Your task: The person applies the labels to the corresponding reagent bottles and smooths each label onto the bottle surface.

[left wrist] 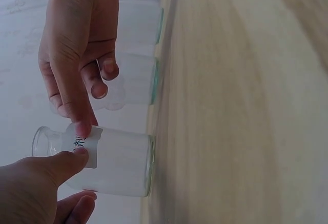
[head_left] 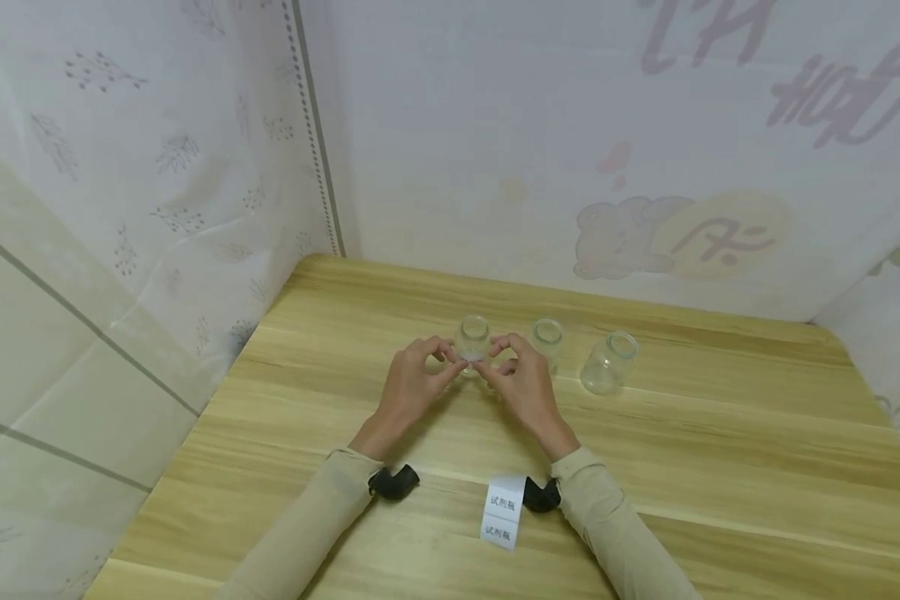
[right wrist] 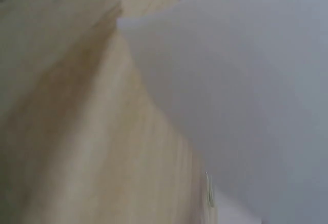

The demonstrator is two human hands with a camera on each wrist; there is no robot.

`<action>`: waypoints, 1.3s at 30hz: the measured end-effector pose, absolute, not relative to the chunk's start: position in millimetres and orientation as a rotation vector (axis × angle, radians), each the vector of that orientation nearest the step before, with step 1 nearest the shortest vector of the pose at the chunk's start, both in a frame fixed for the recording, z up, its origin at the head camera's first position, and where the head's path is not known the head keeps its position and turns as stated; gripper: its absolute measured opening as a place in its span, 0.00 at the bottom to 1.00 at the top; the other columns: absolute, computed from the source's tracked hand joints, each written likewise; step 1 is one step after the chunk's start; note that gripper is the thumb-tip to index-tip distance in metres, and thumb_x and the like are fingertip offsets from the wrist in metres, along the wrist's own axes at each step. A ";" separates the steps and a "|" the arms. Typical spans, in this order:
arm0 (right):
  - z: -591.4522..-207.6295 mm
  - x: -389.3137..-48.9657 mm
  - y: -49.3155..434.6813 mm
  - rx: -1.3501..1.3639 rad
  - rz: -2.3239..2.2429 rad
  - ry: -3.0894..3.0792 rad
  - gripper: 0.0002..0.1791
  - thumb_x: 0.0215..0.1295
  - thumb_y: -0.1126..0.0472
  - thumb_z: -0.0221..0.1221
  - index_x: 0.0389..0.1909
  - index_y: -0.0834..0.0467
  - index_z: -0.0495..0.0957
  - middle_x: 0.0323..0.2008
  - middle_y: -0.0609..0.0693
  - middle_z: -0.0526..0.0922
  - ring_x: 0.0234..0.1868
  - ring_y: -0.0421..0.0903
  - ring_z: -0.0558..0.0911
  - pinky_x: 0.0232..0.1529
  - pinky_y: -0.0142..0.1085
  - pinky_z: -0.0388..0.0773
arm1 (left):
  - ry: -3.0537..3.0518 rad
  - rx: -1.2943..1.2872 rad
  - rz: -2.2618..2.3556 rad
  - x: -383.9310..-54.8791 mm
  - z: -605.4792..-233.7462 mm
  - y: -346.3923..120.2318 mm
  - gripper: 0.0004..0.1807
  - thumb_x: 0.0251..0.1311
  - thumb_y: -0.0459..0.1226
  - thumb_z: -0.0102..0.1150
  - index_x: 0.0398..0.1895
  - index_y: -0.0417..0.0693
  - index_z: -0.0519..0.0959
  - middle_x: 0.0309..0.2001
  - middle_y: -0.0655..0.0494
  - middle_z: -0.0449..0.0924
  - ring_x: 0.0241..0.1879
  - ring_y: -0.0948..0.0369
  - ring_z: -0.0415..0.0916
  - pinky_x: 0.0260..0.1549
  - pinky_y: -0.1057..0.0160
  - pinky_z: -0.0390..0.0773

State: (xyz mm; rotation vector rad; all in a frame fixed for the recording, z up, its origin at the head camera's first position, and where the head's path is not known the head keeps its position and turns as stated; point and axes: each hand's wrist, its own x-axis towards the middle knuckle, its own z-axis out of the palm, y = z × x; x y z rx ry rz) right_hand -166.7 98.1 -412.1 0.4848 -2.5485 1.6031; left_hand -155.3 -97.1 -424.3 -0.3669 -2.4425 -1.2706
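A clear glass jar (head_left: 474,327) stands upright on the table between my two hands, a small white label (left wrist: 92,147) with dark characters on its front. My left hand (head_left: 412,379) holds the jar from the left, the thumb lying over the label's lower part in the left wrist view. From the other side my right hand (head_left: 523,387) pinches the jar, its thumb on the label's opposite edge and the index finger round the glass. Its other fingers are loosely curled. In the right wrist view a pale sheet (right wrist: 241,80) fills much of the picture and both hands are hidden.
Two more clear jars stand to the right, a nearer one (head_left: 547,332) partly behind my right hand and another (head_left: 607,364) beyond it. A white label strip (head_left: 501,512) with printed characters is beside the right wrist's black camera (head_left: 542,495). Patterned curtains (head_left: 480,167) enclose the wooden table (head_left: 270,467).
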 end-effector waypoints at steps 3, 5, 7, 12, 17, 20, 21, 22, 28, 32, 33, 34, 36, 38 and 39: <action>-412.8 -164.2 99.9 0.481 1.616 -2.552 0.14 0.64 0.67 0.71 0.40 0.67 0.74 0.59 0.62 0.83 0.22 0.57 0.85 0.18 0.29 0.74 | -2.431 -0.379 -1.290 -153.2 -425.9 -96.8 0.10 0.57 0.33 0.77 0.30 0.44 0.81 0.41 0.46 0.89 0.39 0.50 0.84 0.45 0.44 0.82; -412.9 -162.3 100.8 0.464 1.617 -2.557 0.12 0.65 0.68 0.70 0.39 0.66 0.74 0.59 0.62 0.83 0.22 0.57 0.86 0.18 0.29 0.76 | -2.426 -0.385 -1.295 -152.0 -426.7 -96.5 0.09 0.57 0.32 0.76 0.31 0.44 0.82 0.39 0.46 0.88 0.39 0.50 0.84 0.44 0.44 0.82; -413.2 -160.6 101.6 0.442 1.625 -2.562 0.11 0.66 0.68 0.69 0.40 0.65 0.75 0.59 0.62 0.83 0.23 0.57 0.86 0.18 0.30 0.76 | -2.428 -0.386 -1.304 -150.7 -427.0 -96.2 0.08 0.58 0.32 0.75 0.31 0.43 0.82 0.40 0.46 0.89 0.39 0.50 0.84 0.44 0.45 0.82; -412.0 -156.4 102.8 0.399 1.655 -2.569 0.08 0.68 0.69 0.66 0.41 0.63 0.75 0.60 0.61 0.83 0.22 0.57 0.86 0.17 0.29 0.74 | -2.441 -0.378 -1.315 -148.2 -427.2 -95.2 0.05 0.61 0.29 0.72 0.31 0.44 0.83 0.45 0.44 0.89 0.42 0.47 0.85 0.44 0.47 0.82; -410.2 -152.4 102.6 0.377 1.660 -2.579 0.06 0.69 0.71 0.65 0.40 0.63 0.76 0.60 0.61 0.83 0.22 0.56 0.86 0.20 0.31 0.78 | -2.449 -0.368 -1.329 -145.5 -426.7 -94.9 0.07 0.61 0.25 0.69 0.31 0.44 0.83 0.45 0.44 0.89 0.48 0.46 0.86 0.48 0.48 0.82; -410.1 -150.0 102.6 0.361 1.680 -2.581 0.06 0.69 0.72 0.65 0.40 0.64 0.76 0.60 0.62 0.83 0.22 0.55 0.86 0.21 0.36 0.82 | -2.444 -0.388 -1.331 -143.3 -427.5 -95.0 0.08 0.61 0.21 0.66 0.31 0.42 0.82 0.44 0.44 0.89 0.50 0.47 0.86 0.50 0.47 0.82; -410.0 -149.1 102.8 0.357 1.687 -2.581 0.06 0.69 0.72 0.65 0.40 0.64 0.76 0.60 0.62 0.83 0.21 0.55 0.86 0.21 0.38 0.83 | -2.443 -0.397 -1.336 -142.5 -427.8 -95.0 0.08 0.60 0.21 0.66 0.31 0.41 0.82 0.44 0.44 0.89 0.51 0.47 0.86 0.52 0.47 0.82; -410.2 -148.4 102.9 0.354 1.692 -2.581 0.06 0.69 0.72 0.65 0.40 0.64 0.76 0.60 0.62 0.83 0.21 0.55 0.86 0.21 0.39 0.83 | -2.445 -0.404 -1.337 -141.8 -428.0 -95.0 0.08 0.60 0.20 0.65 0.31 0.40 0.82 0.44 0.43 0.89 0.51 0.47 0.85 0.52 0.46 0.82; -410.5 -142.5 108.0 0.373 1.690 -2.636 0.11 0.70 0.70 0.64 0.49 0.64 0.77 0.52 0.64 0.86 0.24 0.55 0.88 0.22 0.37 0.82 | -2.545 -0.299 -1.276 -134.7 -423.1 -100.4 0.05 0.61 0.23 0.64 0.34 0.40 0.83 0.44 0.46 0.89 0.41 0.50 0.86 0.41 0.53 0.83; -403.2 -136.2 119.2 0.388 1.688 -2.725 0.19 0.72 0.66 0.63 0.61 0.62 0.75 0.34 0.62 0.89 0.26 0.58 0.87 0.18 0.33 0.77 | -2.622 -0.186 -1.292 -124.9 -406.6 -115.8 0.04 0.65 0.28 0.62 0.35 0.44 0.84 0.37 0.47 0.89 0.25 0.56 0.79 0.20 0.62 0.70; -399.8 -134.6 123.3 0.374 1.697 -2.736 0.20 0.73 0.64 0.63 0.63 0.61 0.74 0.30 0.62 0.88 0.26 0.59 0.87 0.17 0.33 0.75 | -2.633 -0.181 -1.313 -122.7 -402.2 -119.6 0.04 0.67 0.28 0.61 0.35 0.44 0.84 0.35 0.47 0.89 0.23 0.56 0.78 0.19 0.63 0.68; -395.3 -132.8 127.7 0.358 1.708 -2.742 0.21 0.73 0.63 0.63 0.63 0.61 0.74 0.31 0.63 0.88 0.27 0.61 0.86 0.17 0.32 0.74 | -2.642 -0.187 -1.337 -120.7 -397.9 -122.6 0.04 0.67 0.29 0.61 0.36 0.44 0.84 0.35 0.48 0.90 0.24 0.56 0.79 0.19 0.63 0.70; -386.6 -129.1 136.6 0.329 1.718 -2.732 0.19 0.74 0.61 0.63 0.62 0.60 0.75 0.40 0.62 0.88 0.28 0.64 0.85 0.16 0.32 0.72 | -2.678 -0.233 -1.351 -116.3 -390.1 -126.0 0.03 0.68 0.30 0.62 0.37 0.44 0.84 0.34 0.49 0.89 0.28 0.57 0.82 0.22 0.62 0.74; -378.4 -124.3 143.6 0.300 1.720 -2.712 0.16 0.74 0.60 0.63 0.58 0.60 0.77 0.45 0.62 0.86 0.30 0.66 0.85 0.16 0.32 0.73 | -2.735 -0.302 -1.369 -111.0 -384.6 -125.3 0.03 0.68 0.30 0.61 0.40 0.44 0.84 0.34 0.51 0.89 0.30 0.59 0.82 0.27 0.61 0.77; -376.9 -118.1 148.4 0.293 1.706 -2.710 0.14 0.74 0.60 0.63 0.55 0.61 0.78 0.46 0.62 0.85 0.29 0.67 0.85 0.16 0.32 0.73 | -2.775 -0.340 -1.392 -105.0 -384.7 -121.3 0.04 0.67 0.30 0.60 0.40 0.43 0.84 0.33 0.52 0.89 0.29 0.60 0.81 0.28 0.61 0.77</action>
